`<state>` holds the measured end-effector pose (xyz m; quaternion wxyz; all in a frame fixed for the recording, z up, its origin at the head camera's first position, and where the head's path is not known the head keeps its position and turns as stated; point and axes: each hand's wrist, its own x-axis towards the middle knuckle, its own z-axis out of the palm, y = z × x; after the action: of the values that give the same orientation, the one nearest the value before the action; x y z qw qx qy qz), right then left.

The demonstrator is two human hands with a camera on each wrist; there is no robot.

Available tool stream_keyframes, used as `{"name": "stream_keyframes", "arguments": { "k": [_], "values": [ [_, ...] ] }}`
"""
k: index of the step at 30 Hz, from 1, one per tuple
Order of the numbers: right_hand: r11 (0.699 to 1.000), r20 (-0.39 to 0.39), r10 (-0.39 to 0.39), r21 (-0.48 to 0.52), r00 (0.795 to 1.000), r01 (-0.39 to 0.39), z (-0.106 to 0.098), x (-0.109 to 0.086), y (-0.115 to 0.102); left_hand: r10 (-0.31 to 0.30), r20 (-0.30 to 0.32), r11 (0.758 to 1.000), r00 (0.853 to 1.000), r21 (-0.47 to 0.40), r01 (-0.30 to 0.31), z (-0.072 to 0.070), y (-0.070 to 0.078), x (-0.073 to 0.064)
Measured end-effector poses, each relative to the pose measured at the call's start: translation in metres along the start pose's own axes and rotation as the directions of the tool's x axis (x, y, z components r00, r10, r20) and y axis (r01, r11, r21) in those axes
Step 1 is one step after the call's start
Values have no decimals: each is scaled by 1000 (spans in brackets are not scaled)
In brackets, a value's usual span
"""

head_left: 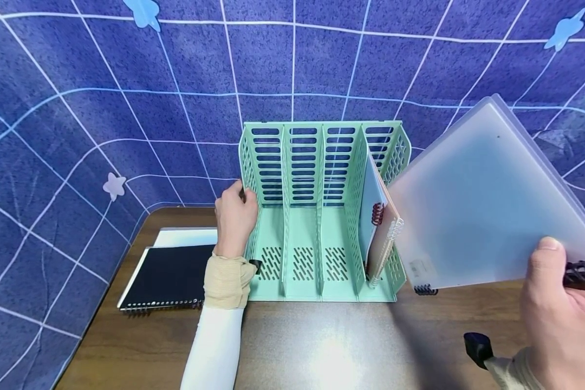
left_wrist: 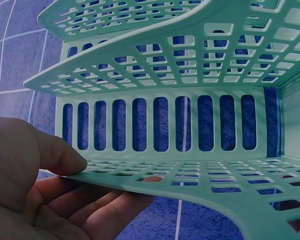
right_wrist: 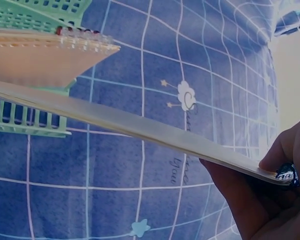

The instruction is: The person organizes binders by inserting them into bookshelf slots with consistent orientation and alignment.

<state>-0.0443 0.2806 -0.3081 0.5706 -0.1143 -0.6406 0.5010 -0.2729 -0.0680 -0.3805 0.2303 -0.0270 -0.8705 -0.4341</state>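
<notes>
While lettering on the blue gridded cloth (head_left: 200,59) includes a readable "you" beside a cloud print (right_wrist: 186,96) in the right wrist view, another word there is partly covered by a clear-covered notebook (head_left: 473,206); a pale label (head_left: 421,268) near that notebook's lower corner is too faint to read. The notebook, frosted and smooth over a bluish sheet, has dark coil binding along its lower edge; it is held tilted above the table (head_left: 292,346), at the right of a mint-green plastic file rack (head_left: 299,292), its corner gripped by the right hand (head_left: 560,303), thumb on the cover and fingers beneath. The left hand (head_left: 236,216), in a white sleeve (head_left: 216,341) with a ribbed beige cuff (head_left: 228,281), pinches the rack's left outer wall between thumb and fingers; the rack's walls are perforated, its back slotted, its four compartments side by side. In the rightmost compartment stand a light-blue notebook (head_left: 369,200) with a maroon coil and a beige notebook (head_left: 381,244) with a clear one; at left, a black notebook (head_left: 170,276) lies flat on the wood-grain table, a white item (head_left: 185,236) showing behind it.
</notes>
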Motion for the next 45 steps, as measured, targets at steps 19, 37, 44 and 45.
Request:
{"name": "stream_keyframes", "arguments": {
  "k": [19,37,44,45],
  "values": [
    [980,112,-187,-54,976,194,27,-1,8,-2,-6,1000,1000,3,2,1,0,1],
    [917,182,-157,-339,971,211,47,-8,25,-2,-4,1000,1000,2,2,1,2,0],
    [909,226,-149,-352,963,223,52,-9,43,4,-5,1000,1000,-4,-4,1,1,0],
    [905,236,-152,-356,960,231,53,-10,48,3,-4,1000,1000,-2,-3,0,1,0]
  ]
}}
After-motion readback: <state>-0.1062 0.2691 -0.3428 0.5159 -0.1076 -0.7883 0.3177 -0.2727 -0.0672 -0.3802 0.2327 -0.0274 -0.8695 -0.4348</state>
